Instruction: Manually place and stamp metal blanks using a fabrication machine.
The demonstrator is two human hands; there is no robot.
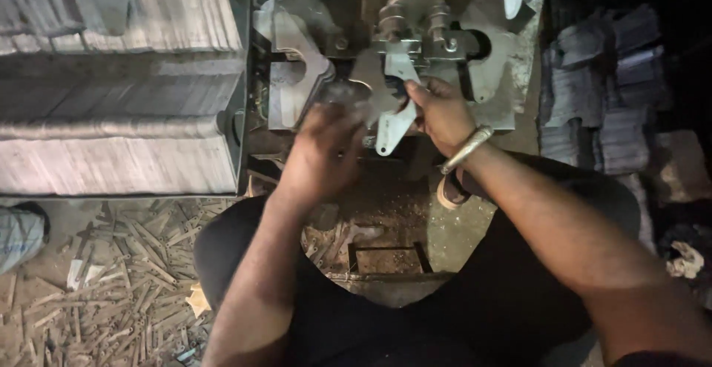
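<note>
Press machine (415, 33): steel, at top centre, flat plates around die | Stacked metal sheets (119, 78): left of press | Right hand (443, 115): pinching flat metal blank (393, 126) just below die | Left hand (322, 152): blurred, grip cannot be determined | Scrap strips (111, 278): littering floor, lower left

Tight quarters at the press

I see my left hand (322, 152) and right hand (443, 115) crowded against the press head (415, 30); stacked metal sheets (119, 115) wall off the left, dark stacks (601, 100) the right, and only the scrap-strewn floor (111, 278) lies open.
</note>
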